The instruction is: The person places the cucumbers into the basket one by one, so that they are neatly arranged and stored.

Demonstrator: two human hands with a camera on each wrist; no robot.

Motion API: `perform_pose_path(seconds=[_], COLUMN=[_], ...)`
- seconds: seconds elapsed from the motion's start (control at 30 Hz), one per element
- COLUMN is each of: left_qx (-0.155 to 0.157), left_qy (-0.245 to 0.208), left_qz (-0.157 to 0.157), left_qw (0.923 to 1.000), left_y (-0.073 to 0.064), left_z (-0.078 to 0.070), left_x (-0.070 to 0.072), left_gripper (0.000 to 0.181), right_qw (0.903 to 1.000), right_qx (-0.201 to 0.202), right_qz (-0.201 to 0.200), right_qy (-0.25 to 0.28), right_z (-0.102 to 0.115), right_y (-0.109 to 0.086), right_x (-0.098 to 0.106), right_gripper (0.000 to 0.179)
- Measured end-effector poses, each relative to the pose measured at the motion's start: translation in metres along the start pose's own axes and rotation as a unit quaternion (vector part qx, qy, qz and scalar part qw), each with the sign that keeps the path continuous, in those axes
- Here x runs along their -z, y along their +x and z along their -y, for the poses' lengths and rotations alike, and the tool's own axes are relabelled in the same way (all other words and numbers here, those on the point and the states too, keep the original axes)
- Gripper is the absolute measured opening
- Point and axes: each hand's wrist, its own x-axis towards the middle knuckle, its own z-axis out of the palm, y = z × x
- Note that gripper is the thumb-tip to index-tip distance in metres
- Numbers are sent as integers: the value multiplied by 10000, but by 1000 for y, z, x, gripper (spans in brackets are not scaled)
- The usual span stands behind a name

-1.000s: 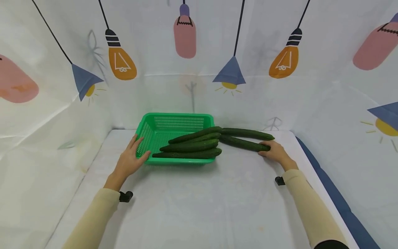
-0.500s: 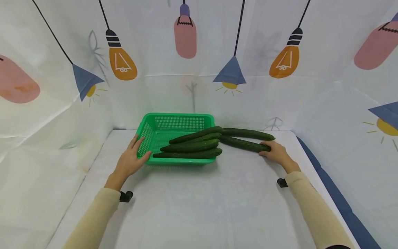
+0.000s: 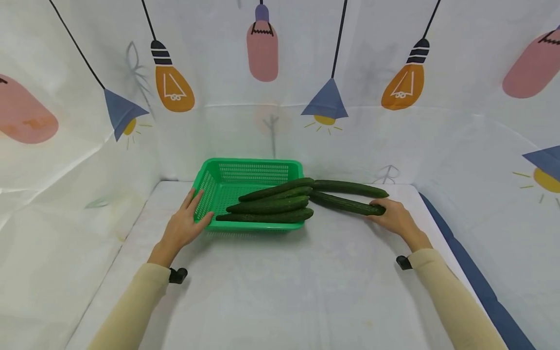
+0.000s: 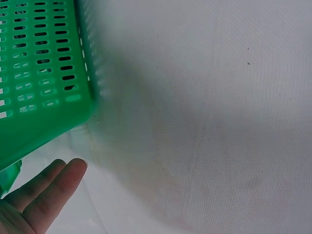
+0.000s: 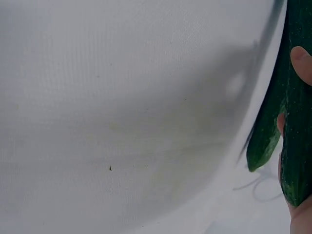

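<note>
A green plastic basket (image 3: 258,226) with slotted walls stands at the back of the table, several dark green cucumbers lying along its near right part. My left hand (image 3: 180,229) is at the basket's left side, fingers spread and fairly straight, fingertips at the rim. At the right, my right hand (image 3: 395,218) grips the outer end of a cucumber (image 3: 341,201), whose other end reaches the basket's right edge. In the right wrist view the thumb lies over this cucumber (image 5: 298,146). Just behind it, another cucumber (image 3: 350,187) extends right from the basket.
A white cloth covers the table (image 3: 280,291). Behind and beside it hangs a white sheet (image 3: 218,131) printed with lamps and bulbs. Blue fabric (image 3: 463,262) runs along the table's right edge.
My right hand and wrist have shifted slightly right and toward me, still holding the cucumber's end. The left hand stays at the basket.
</note>
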Motion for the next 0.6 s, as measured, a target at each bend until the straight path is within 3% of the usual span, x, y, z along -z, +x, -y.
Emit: perform_pose_path(seconds=[0.33, 0.6], left_qx=[-24, -33], left_qy=[18, 17], left_qz=[-7, -27], left_qw=[10000, 10000], left_y=[0, 0], left_z=[-3, -2], left_x=[1, 2], left_gripper=[83, 83], right_qw=[9967, 9970], right_qx=[350, 363], right_qz=[-593, -565], right_qy=[-439, -396], right_z=[7, 20], right_y=[-7, -12], right_x=[6, 10], right_gripper=[50, 49])
